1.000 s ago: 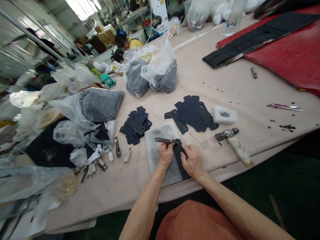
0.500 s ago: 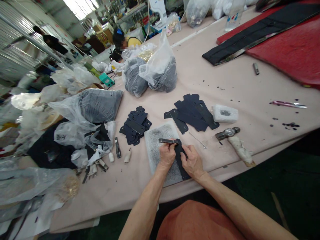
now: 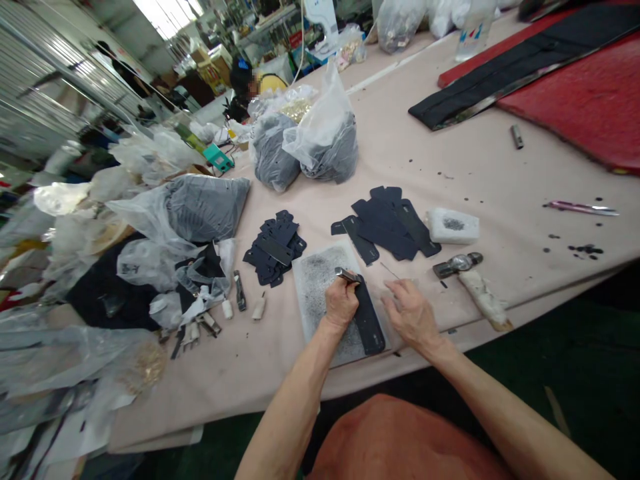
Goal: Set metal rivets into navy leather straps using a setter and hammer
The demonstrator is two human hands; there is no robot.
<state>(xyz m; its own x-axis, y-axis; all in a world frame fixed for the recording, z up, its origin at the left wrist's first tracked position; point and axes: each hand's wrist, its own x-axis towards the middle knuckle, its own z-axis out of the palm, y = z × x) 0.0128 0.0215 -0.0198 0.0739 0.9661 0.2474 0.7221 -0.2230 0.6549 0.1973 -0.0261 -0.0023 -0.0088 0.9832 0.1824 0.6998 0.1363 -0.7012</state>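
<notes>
A long table [image 3: 480,180] covered in pale pink cloth fills the view, with a red mat [image 3: 575,100] at its far right corner carrying a long black strip [image 3: 500,80]. A co-worker [image 3: 243,80] sits beyond the far end, behind heaps of plastic bags. Two clear bags of dark cut pieces [image 3: 320,150] stand mid-table, and a flattened grey bag [image 3: 207,208] lies to their left, among loose plastic.

Nearer the person, a speckled grey board [image 3: 320,293] lies flat on the cloth, with a dark navy strap [image 3: 369,320] lying lengthwise on it. Two loose piles of matching navy pieces lie just past the board: one [image 3: 274,250] to the left, one [image 3: 385,223] to the right.

The left hand [image 3: 341,301] is closed around a narrow steel tool [image 3: 347,274], its tip at the strap's upper end. The right hand [image 3: 413,313] is open, fingers spread, resting on the cloth just beside the board and holding nothing.

To the right lie a hammer [image 3: 457,265] with a white-wrapped handle and a white foam block [image 3: 453,225].
</notes>
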